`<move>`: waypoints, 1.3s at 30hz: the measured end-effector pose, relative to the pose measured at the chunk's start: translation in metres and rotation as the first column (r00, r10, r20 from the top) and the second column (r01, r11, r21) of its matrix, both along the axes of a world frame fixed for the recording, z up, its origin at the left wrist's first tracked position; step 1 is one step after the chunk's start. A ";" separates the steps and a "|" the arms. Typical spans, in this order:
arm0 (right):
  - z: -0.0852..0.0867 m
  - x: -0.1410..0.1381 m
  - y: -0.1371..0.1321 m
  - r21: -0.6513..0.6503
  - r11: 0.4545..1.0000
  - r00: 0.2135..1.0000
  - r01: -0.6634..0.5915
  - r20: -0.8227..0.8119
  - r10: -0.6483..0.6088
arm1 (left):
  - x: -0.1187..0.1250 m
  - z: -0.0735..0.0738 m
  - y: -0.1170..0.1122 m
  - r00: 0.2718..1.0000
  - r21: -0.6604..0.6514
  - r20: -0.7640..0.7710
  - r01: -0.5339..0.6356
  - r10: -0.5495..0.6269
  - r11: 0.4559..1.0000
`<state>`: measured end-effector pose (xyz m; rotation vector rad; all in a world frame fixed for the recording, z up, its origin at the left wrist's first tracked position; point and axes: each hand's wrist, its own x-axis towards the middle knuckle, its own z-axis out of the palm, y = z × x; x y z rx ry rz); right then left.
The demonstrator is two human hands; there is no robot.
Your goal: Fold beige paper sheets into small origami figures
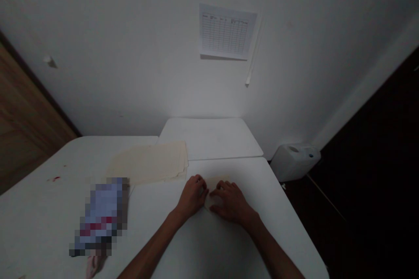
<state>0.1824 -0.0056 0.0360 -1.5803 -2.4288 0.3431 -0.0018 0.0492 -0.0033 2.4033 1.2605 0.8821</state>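
Clearly, both hands are at work low on the white counter (196, 244), with a small cream sheet (212, 183) between and partly beneath them. The left hand (194, 194) is curled, its thumb and forefinger close together at the sheet's left edge; whether they pinch it, I cannot tell. The right hand (234, 202) is loosely arched, thumb and forefinger apart, fingertips over the sheet without a closed grip.

Judging by this, handling of the one piece is under way, and nothing shows it complete; the covered part hides any crease.

Left of the hands lies a pixelated bluish item (103, 209), with something pink (92, 263) at its lower end. Beyond the left hand, a pile of larger cream sheets (157, 163) lies flat, touched by neither hand, so it seems unused. Farther ahead is a white panel (209, 139); off to the right, a pale plastic container (294, 163); above, a printed table (227, 32) on the wall (131, 52).
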 end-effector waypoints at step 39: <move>0.008 0.008 0.014 -0.070 0.990 0.988 -0.119 0.093 0.125 | 0.000 -0.004 -0.001 1.000 0.026 -0.003 -0.001 0.001 1.000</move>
